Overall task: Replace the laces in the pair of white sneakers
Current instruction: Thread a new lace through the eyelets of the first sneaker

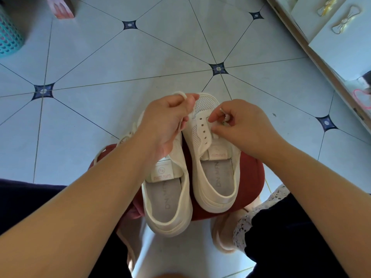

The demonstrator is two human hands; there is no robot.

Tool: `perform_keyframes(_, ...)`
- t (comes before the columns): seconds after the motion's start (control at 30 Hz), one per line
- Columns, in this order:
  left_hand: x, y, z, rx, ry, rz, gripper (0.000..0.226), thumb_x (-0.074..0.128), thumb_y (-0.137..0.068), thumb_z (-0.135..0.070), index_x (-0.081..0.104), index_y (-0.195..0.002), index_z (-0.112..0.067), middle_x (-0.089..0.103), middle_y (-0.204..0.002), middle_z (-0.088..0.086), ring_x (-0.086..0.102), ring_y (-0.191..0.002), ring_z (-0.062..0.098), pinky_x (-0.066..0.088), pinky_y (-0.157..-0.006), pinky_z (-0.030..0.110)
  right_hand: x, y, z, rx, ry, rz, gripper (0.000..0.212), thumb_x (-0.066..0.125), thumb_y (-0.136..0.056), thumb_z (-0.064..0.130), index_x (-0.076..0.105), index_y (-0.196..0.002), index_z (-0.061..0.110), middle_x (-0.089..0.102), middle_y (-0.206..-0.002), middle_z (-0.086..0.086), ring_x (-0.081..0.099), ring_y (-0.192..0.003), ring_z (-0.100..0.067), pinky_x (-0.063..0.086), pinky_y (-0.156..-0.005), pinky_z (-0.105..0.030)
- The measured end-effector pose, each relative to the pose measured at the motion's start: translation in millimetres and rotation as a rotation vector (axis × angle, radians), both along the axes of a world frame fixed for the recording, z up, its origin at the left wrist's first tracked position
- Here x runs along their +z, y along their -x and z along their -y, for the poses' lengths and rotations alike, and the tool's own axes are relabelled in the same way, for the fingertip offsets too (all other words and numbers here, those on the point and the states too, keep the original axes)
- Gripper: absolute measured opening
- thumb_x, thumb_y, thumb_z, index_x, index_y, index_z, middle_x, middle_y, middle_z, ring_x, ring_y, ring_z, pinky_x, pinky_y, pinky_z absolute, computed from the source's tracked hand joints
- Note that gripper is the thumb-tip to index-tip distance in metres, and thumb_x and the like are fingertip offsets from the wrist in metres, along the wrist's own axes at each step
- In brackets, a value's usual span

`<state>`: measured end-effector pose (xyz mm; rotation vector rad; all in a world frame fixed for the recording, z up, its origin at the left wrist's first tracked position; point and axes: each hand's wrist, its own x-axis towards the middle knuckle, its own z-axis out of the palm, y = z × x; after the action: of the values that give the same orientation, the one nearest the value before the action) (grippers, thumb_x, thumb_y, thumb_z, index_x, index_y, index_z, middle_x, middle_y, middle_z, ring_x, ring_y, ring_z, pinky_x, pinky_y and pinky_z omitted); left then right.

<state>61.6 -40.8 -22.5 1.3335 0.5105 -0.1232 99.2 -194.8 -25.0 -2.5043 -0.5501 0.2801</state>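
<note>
Two white sneakers stand side by side on a red stool [249, 173], toes pointing away from me. The left sneaker [168, 199] has a white lace trailing off its left side. The right sneaker [208, 157] shows a row of bare eyelets along its left flap. My left hand [166, 121] pinches a white lace [180, 95] that loops above its fingers over the toe area. My right hand [241, 127] pinches a lace end at the right sneaker's upper eyelets; the fingers hide the tip.
The stool stands on a pale tiled floor [140, 67] between my knees. A teal basket [8, 35] sits at the far left, a pink box [62, 7] beside it. A white cabinet [331, 37] with bow handles runs along the right.
</note>
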Motion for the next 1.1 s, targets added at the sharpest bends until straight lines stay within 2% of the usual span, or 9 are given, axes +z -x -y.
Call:
perform_keyframes(0.1,-1.0,-1.5,1.0,0.015,0.035,0.021,0.014,0.058,-0.088,-0.020,0.070,-0.082,-0.023,0.067,-0.069,-0.010,0.052,-0.070,0.008,0.043,-0.069,0.019,-4.3,0.5,-2.1,0.039,0.073,0.056,0.014,0.068,-0.078,0.022,0.057,-0.082,0.029,0.047,-0.088,0.008,0.043,-0.071,-0.001,0.030,-0.066,0.000)
perform_keyframes(0.2,-2.9,-3.9,3.6,-0.003,-0.020,0.017,0.014,0.061,-0.085,-0.028,0.072,-0.076,-0.025,0.064,-0.076,-0.008,0.045,-0.071,0.010,0.038,-0.069,0.021,-10.2,1.2,-4.8,0.013,0.092,0.110,0.010,0.067,-0.079,0.022,0.066,-0.088,0.020,0.042,-0.093,0.004,0.046,-0.078,-0.010,0.029,-0.061,-0.015)
perform_keyframes(0.33,-8.6,-6.2,3.1,0.058,-0.055,0.017,0.013,0.064,-0.085,-0.018,0.067,-0.078,-0.007,0.055,-0.073,0.005,0.046,-0.057,0.009,0.044,-0.058,0.018,-15.5,0.7,-4.7,-0.060,0.049,0.079,0.012,0.069,-0.079,0.028,0.071,-0.090,0.024,0.039,-0.087,0.007,0.042,-0.077,-0.006,0.031,-0.064,-0.001)
perform_keyframes(0.43,-12.5,-5.6,2.2,0.050,-0.055,0.019,0.009,0.063,-0.084,-0.007,0.064,-0.075,-0.007,0.062,-0.073,0.005,0.059,-0.061,0.010,0.054,-0.065,0.019,-18.3,-1.4,-5.4,-0.078,0.009,-0.014,0.011,0.066,-0.081,0.027,0.072,-0.091,0.027,0.051,-0.089,0.007,0.050,-0.082,-0.006,0.032,-0.063,0.000)
perform_keyframes(0.57,-13.5,-5.6,-0.6,0.080,-0.029,-0.003,0.014,0.063,-0.080,0.007,0.061,-0.077,-0.007,0.061,-0.075,0.008,0.065,-0.073,0.017,0.056,-0.069,0.020,-19.0,-3.0,-6.1,-0.114,-0.109,-0.135,0.016,0.065,-0.082,0.016,0.074,-0.090,0.026,0.069,-0.089,0.008,0.061,-0.084,-0.004,0.041,-0.064,-0.004)
perform_keyframes(0.7,-17.1,-7.4,-2.7,0.048,-0.220,-0.034,0.020,0.068,-0.073,0.007,0.061,-0.074,-0.012,0.064,-0.078,0.009,0.067,-0.083,0.025,0.054,-0.080,0.030,-20.4,-1.3,-6.9,-0.170,-0.205,-0.204,0.017,0.065,-0.082,0.013,0.072,-0.089,0.026,0.067,-0.094,0.009,0.060,-0.090,-0.004,0.047,-0.077,-0.016)
perform_keyframes(0.87,-16.4,-9.2,1.2,-0.014,-0.300,-0.004,0.022,0.060,-0.080,0.006,0.055,-0.072,-0.014,0.067,-0.081,0.007,0.065,-0.066,0.010,0.052,-0.059,0.014,-21.5,-1.2,-6.5,-0.168,-0.228,-0.208,0.016,0.065,-0.082,0.015,0.071,-0.088,0.029,0.066,-0.096,0.009,0.060,-0.090,-0.005,0.046,-0.074,-0.013)
perform_keyframes(1.0,-16.1,-8.0,1.7,-0.039,-0.464,0.015,0.025,0.066,-0.074,0.002,0.057,-0.070,-0.021,0.068,-0.075,0.003,0.068,-0.071,0.017,0.056,-0.077,0.035,-21.9,-1.1,-6.7,-0.166,-0.251,-0.221,0.019,0.065,-0.082,0.014,0.069,-0.084,0.033,0.067,-0.098,0.007,0.061,-0.091,-0.006,0.047,-0.073,-0.013)
perform_keyframes(1.1,-13.9,-8.1,3.7,-0.047,-0.608,0.061,0.024,0.067,-0.075,-0.004,0.058,-0.070,-0.025,0.066,-0.074,-0.003,0.067,-0.074,0.016,0.055,-0.078,0.035,-22.3,-0.4,-7.2,-0.163,-0.256,-0.209,0.023,0.065,-0.082,0.014,0.066,-0.080,0.036,0.066,-0.096,0.010,0.060,-0.091,-0.006,0.043,-0.070,-0.010)
